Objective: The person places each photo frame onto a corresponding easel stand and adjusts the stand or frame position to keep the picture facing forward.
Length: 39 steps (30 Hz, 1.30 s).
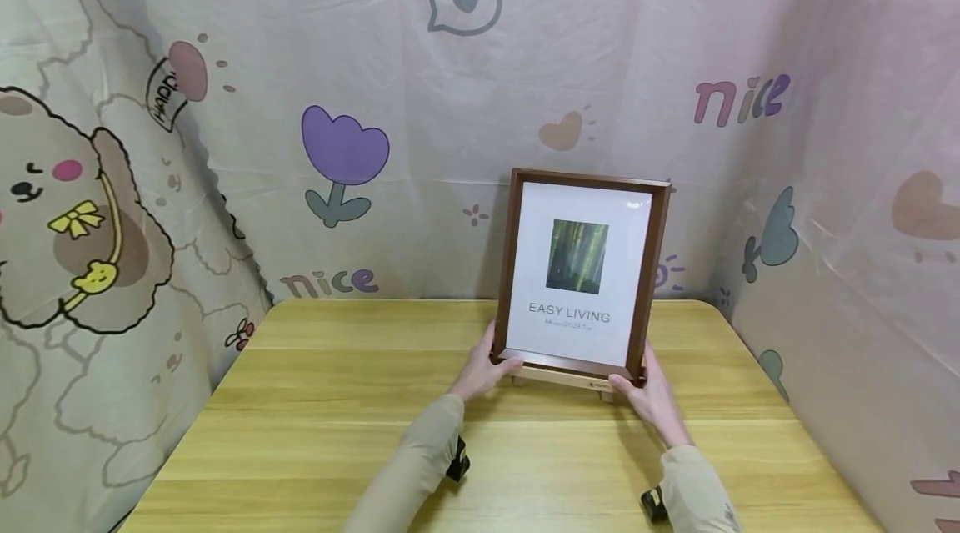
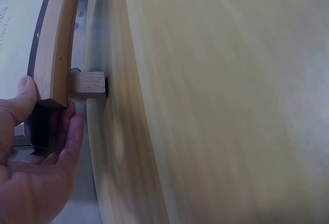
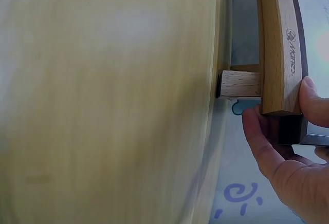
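Note:
A brown picture frame (image 1: 577,266) with a small forest print and the words "EASY LIVING" stands upright, leaning slightly back, at the far right of the table. Its bottom edge sits on the ledge of a small wooden easel (image 1: 558,378). At the lower left corner my left hand (image 1: 483,370) grips the frame, thumb in front and fingers behind. My right hand (image 1: 652,399) holds the lower right corner the same way. Both wrist views show the easel's ledge (image 2: 56,44) beside the thumbs, with a short wooden foot (image 3: 240,84) on the tabletop. The easel's back is hidden.
The wood-grain table (image 1: 360,399) reaches back to a printed fabric backdrop (image 1: 420,99) close behind the frame. More of this fabric hangs along the left and right sides. A black wrist camera (image 1: 458,460) is strapped beneath the left sleeve, another (image 1: 654,505) at the right sleeve.

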Each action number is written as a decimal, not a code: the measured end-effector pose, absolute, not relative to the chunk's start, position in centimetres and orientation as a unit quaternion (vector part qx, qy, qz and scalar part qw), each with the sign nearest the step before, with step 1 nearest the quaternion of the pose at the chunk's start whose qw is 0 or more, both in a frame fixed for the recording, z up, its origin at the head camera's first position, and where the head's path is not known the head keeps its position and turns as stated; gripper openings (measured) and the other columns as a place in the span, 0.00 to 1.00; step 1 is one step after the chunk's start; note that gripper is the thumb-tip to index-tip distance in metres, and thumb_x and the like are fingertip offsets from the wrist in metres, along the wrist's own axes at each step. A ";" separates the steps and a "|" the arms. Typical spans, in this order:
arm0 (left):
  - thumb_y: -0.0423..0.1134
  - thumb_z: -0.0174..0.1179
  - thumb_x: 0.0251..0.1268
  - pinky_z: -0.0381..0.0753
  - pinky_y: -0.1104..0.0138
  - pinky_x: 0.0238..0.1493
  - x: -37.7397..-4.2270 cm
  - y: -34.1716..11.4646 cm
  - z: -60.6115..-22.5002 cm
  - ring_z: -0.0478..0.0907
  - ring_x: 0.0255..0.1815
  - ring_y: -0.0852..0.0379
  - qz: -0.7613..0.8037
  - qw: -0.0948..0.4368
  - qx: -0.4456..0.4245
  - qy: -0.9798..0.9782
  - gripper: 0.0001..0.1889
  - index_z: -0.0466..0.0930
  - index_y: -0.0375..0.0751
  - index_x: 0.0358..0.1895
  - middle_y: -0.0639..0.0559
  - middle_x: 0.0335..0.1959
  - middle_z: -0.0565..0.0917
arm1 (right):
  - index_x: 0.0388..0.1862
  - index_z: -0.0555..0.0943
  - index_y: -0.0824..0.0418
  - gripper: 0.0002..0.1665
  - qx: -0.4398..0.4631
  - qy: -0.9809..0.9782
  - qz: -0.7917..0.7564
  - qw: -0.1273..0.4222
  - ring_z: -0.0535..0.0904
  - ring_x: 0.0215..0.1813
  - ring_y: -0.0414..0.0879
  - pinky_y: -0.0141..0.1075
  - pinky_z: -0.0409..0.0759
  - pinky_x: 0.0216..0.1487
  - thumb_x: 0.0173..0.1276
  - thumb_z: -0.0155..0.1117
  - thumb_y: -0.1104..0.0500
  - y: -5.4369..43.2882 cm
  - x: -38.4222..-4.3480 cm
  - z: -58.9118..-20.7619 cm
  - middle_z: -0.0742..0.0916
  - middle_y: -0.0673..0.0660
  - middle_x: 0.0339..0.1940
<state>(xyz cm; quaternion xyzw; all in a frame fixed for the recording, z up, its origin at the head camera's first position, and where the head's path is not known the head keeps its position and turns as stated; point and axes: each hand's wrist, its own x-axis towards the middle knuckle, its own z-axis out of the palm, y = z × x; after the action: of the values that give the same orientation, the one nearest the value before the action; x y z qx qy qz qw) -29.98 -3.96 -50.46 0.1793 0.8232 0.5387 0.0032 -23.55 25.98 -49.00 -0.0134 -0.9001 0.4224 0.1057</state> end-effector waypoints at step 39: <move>0.41 0.67 0.67 0.62 0.40 0.76 -28.7 -8.2 -50.6 0.63 0.76 0.30 0.531 -0.020 0.141 0.835 0.48 0.44 0.28 0.80 0.25 0.75 0.62 | 0.83 0.47 0.59 0.55 0.022 -0.889 0.446 0.103 0.76 0.65 0.74 0.64 0.68 0.72 0.65 0.69 0.65 22.1 -25.3 -49.6 0.73 0.79 0.70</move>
<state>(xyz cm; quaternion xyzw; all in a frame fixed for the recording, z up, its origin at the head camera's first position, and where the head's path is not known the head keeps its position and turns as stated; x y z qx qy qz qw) -28.71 -8.24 -50.58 0.1413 0.8355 0.5307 -0.0202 -25.29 22.14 -49.57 0.0224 -0.8889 0.4460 0.1027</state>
